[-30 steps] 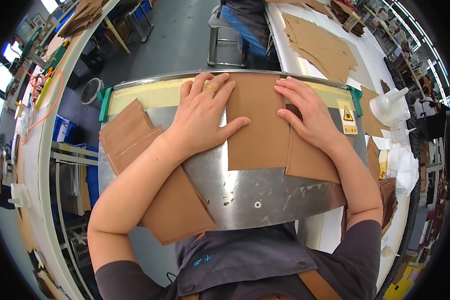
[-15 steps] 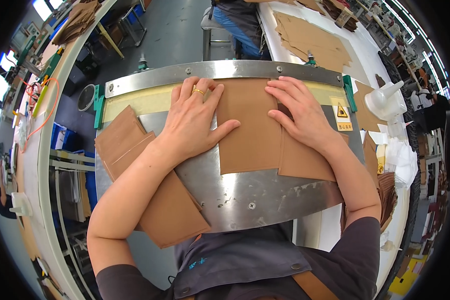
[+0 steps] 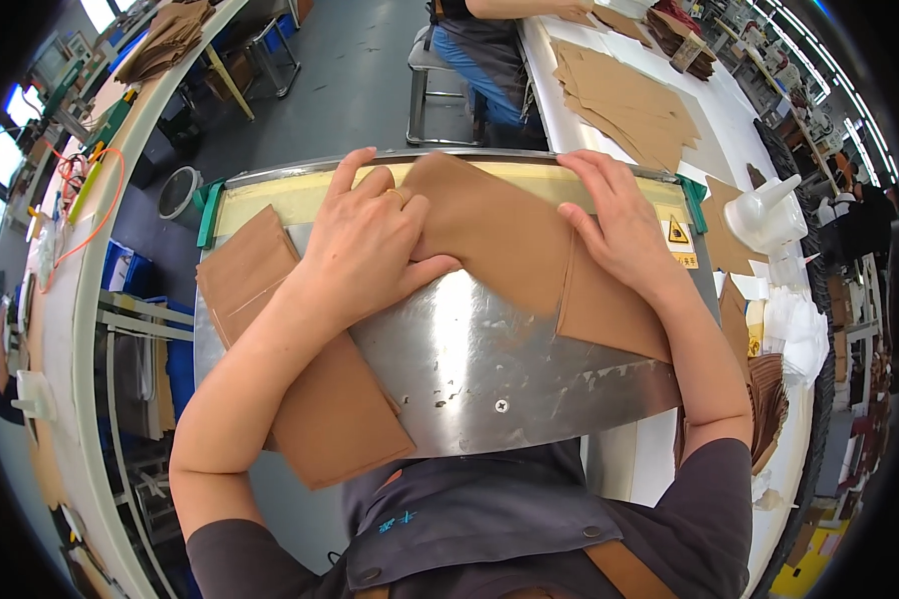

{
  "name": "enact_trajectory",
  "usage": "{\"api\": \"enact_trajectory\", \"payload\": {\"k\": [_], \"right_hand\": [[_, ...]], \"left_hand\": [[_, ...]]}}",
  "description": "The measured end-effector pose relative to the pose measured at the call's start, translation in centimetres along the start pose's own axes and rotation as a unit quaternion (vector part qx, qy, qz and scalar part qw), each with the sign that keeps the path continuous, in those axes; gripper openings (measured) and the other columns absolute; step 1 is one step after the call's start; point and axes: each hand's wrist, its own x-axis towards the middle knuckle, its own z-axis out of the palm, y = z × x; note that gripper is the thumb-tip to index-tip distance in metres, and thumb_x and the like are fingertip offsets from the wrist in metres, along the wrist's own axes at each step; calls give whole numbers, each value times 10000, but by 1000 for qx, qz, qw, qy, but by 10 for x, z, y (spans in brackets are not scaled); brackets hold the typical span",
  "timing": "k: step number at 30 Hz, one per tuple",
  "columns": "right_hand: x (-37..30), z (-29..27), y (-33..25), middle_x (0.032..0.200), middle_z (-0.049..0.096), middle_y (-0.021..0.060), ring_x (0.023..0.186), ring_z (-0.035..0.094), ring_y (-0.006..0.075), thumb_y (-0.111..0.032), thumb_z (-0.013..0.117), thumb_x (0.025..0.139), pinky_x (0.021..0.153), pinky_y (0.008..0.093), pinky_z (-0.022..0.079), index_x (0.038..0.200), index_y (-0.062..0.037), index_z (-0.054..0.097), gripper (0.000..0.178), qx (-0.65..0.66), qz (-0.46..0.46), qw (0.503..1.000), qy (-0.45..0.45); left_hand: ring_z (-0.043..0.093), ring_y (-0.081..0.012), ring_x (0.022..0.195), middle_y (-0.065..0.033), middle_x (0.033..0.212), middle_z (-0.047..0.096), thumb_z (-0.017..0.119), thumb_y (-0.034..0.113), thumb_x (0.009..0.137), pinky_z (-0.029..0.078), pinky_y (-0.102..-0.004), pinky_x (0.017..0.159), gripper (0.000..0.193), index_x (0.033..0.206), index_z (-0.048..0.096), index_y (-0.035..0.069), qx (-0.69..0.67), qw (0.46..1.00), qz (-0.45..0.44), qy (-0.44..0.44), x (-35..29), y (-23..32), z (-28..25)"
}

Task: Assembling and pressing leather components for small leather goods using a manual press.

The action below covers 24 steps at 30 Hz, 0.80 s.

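Observation:
A brown flat panel point(image 3: 504, 225), leather or cloth, lies askew over the metal plate point(image 3: 449, 369), its lower part blurred by motion. My left hand point(image 3: 365, 225) has curled fingers at the panel's left edge and seems to grip it; the fingertips are partly hidden. A second brown panel point(image 3: 609, 314) lies under my right hand point(image 3: 614, 225), which rests with fingers stretched towards the plate's far edge. Beneath my left forearm are more brown panels point(image 3: 340, 409), one overhanging the plate's near edge. The thin metal bar point(image 3: 469, 155) runs along the far edge.
Green brackets point(image 3: 208, 212) flank the plate, with a yellow warning label point(image 3: 676, 235) at its right. A worktable point(image 3: 714, 100) to the right carries brown sheets point(image 3: 619, 105) and a white bottle point(image 3: 764, 212). Across from me sits another person point(image 3: 479, 60). A long bench is on the left.
The bar that lay wide and flat at the far edge now shows only a narrow edge. The middle panel has turned, its near end swinging right; my left hand has shifted slightly left.

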Motion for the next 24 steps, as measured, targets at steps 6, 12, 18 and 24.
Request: {"api": "enact_trajectory", "payload": {"k": [6, 12, 18, 24], "right_hand": [[-4, -3, 18, 1401, 513, 137, 1284, 494, 327, -175, 618, 956, 1093, 421, 413, 1364, -17, 524, 448, -134, 16, 990, -27], [7, -8, -2, 1379, 556, 143, 1271, 529, 317, -227, 603, 974, 1069, 428, 438, 1303, -1, 576, 400, -39, -36, 996, -76], [-4, 3, 1, 1409, 549, 140, 1301, 518, 320, -288, 628, 972, 1101, 411, 420, 1344, -7, 558, 471, 17, 24, 998, -47], [-7, 3, 3, 1410, 549, 141, 1296, 520, 317, -283, 640, 966, 1091, 422, 424, 1329, -6, 567, 462, -22, 1, 999, -32]], "left_hand": [[562, -335, 1096, -158, 1209, 601, 787, 588, 739, 442, -453, 1028, 627, 983, 637, 30, -57, 989, 20, 135, 3, 4, 26], [478, -406, 1308, -231, 1357, 530, 775, 589, 770, 421, -478, 1084, 841, 1309, 577, -25, -104, 977, 41, 179, -3, 0, 44], [453, -447, 1325, -261, 1437, 482, 740, 642, 789, 382, -492, 1118, 900, 1320, 553, -60, -65, 978, 2, 197, 1, -3, 51], [449, -443, 1328, -314, 1395, 519, 691, 730, 764, 366, -487, 1088, 947, 1219, 585, -94, -53, 980, 12, 190, 0, -9, 39]]}}
